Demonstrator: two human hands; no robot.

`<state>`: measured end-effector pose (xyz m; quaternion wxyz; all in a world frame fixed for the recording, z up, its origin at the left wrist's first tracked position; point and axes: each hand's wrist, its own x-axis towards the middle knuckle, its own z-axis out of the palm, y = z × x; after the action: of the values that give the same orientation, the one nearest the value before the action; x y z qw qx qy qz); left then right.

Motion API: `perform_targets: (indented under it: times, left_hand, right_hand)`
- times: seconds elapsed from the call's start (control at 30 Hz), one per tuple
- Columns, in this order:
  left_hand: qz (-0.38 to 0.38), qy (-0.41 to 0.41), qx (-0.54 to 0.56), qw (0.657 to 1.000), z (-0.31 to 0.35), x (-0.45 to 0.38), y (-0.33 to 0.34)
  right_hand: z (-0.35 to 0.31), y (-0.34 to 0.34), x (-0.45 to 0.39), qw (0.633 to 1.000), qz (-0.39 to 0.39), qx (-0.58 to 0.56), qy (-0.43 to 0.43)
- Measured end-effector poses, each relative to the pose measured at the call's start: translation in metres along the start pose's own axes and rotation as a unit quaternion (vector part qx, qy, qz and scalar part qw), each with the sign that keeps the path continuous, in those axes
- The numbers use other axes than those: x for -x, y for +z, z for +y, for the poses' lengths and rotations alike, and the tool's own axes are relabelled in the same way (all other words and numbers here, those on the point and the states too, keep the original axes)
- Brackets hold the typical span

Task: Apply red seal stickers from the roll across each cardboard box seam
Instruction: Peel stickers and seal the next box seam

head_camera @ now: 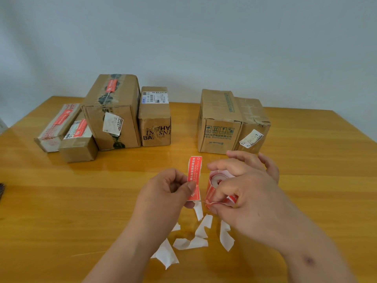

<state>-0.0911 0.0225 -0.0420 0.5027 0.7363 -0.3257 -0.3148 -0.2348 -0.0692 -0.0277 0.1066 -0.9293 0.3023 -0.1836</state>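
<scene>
My left hand (169,188) pinches a red seal sticker (194,172) that stands upright on its white backing. My right hand (244,186) grips the red sticker roll (214,190) just right of it, above the wooden table (306,170). Several cardboard boxes stand at the back. On the left, the flat box (55,129), the small box (78,144) and the tall box (113,113) each carry a red sticker on top. The box with a shipping label (155,117) and the two right boxes (219,121) (255,123) show no red sticker.
Several torn white backing scraps (191,242) lie on the table under my hands. A dark object (1,190) pokes in at the left edge. A pale wall stands behind the table.
</scene>
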Motion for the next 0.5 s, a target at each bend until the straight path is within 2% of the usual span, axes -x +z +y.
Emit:
perform_targets:
  times: [0.27,0.4,0.5]
  left_hand:
    - [-0.002,-0.019,0.044,0.999,0.000,0.001,-0.005]
    - [-0.033,-0.012,0.029,0.999,0.008,0.006,-0.007]
    - [-0.063,0.002,0.032,0.998,0.013,0.012,-0.009]
  right_hand:
    - [-0.008,-0.013,0.004,0.999,-0.028,-0.004,0.033]
    - [-0.019,-0.017,-0.005,0.997,0.023,-0.033,0.061]
    - [-0.027,-0.015,-0.008,0.991,0.039,-0.105,0.073]
